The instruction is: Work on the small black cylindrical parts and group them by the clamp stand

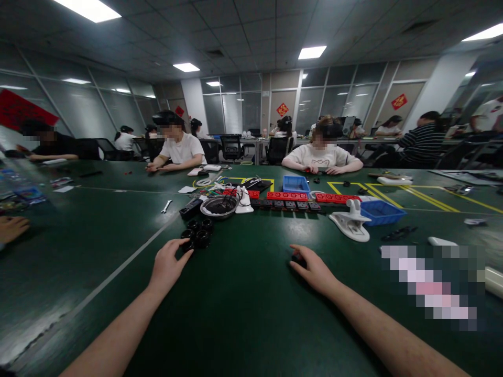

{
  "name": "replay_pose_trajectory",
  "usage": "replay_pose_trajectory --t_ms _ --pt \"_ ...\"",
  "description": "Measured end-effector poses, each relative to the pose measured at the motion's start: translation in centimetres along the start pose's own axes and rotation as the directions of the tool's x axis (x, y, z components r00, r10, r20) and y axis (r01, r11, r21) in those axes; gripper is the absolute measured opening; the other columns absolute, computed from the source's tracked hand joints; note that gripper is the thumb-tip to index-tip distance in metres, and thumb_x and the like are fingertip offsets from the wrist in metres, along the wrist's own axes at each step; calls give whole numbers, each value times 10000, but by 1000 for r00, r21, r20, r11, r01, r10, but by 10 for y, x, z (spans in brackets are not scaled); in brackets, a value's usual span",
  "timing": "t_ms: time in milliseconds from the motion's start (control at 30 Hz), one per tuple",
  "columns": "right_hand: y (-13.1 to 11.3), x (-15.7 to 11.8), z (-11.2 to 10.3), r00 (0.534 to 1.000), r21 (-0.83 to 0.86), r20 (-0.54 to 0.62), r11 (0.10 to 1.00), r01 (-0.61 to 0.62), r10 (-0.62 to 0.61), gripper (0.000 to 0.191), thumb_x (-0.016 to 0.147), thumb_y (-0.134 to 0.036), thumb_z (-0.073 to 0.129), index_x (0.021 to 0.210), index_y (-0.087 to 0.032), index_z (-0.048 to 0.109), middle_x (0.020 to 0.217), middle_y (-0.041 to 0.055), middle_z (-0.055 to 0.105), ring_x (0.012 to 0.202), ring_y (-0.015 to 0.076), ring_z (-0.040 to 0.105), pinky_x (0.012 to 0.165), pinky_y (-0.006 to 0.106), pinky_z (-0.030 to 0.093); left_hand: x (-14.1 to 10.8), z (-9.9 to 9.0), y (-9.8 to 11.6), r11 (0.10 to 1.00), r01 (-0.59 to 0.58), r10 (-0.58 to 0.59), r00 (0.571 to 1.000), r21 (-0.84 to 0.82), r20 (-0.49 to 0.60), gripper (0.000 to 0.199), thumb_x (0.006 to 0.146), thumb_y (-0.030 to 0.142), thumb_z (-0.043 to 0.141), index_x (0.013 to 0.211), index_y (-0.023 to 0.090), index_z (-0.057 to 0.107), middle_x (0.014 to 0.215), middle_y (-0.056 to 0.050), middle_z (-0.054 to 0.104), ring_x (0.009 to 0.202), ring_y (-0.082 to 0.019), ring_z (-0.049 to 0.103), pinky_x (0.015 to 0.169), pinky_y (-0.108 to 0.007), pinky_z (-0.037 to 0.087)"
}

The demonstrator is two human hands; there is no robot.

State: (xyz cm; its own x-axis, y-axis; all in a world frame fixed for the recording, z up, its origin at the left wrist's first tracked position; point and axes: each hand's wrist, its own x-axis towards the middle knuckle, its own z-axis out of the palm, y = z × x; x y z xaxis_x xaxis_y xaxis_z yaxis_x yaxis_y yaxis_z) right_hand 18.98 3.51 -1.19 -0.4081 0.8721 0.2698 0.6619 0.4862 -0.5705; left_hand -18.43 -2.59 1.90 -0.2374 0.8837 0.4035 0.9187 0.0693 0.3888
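Note:
My left hand reaches to a cluster of several small black round parts. Its thumb and fingers close around the nearest of them, a black round part that is partly hidden by the fingertips. Off to the right, my right hand rests low over the green table. Between its thumb and fingers sits a small black piece, mostly covered, so its exact kind does not show.
Beyond the hands lie a metal bowl, red and black socket strips, a white clip-like stand and blue trays. A wrench lies at left. Across the table sit two people; another person's hand is at far left.

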Motion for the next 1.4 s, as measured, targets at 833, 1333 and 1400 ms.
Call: replay_pose_trajectory --t_ms 833,1333,1400 --pt "2 0 -1 1000 -13 4 1000 22 -22 408 719 -264 499 1110 -173 430 927 59 532 872 176 493 798 335 392 4 -15 30 969 -127 163 973 213 -162 476 721 424 435 1143 208 390 1195 -76 423 1078 -281 370 868 -411 302" --pt "0 -4 -6 998 -57 25 997 56 -54 384 718 -268 515 1084 -169 454 922 66 534 873 177 481 787 321 368 108 26 60 836 -172 2 951 522 310 483 675 319 542 1105 178 372 932 -117 595 885 -271 537 705 -340 401" --pt "0 -4 -7 998 -62 27 996 61 -60 379 717 -269 517 1078 -171 458 917 64 534 871 177 478 787 319 367 111 29 56 841 -175 -5 944 511 331 467 678 303 538 1099 181 376 933 -114 595 875 -268 542 683 -328 407"
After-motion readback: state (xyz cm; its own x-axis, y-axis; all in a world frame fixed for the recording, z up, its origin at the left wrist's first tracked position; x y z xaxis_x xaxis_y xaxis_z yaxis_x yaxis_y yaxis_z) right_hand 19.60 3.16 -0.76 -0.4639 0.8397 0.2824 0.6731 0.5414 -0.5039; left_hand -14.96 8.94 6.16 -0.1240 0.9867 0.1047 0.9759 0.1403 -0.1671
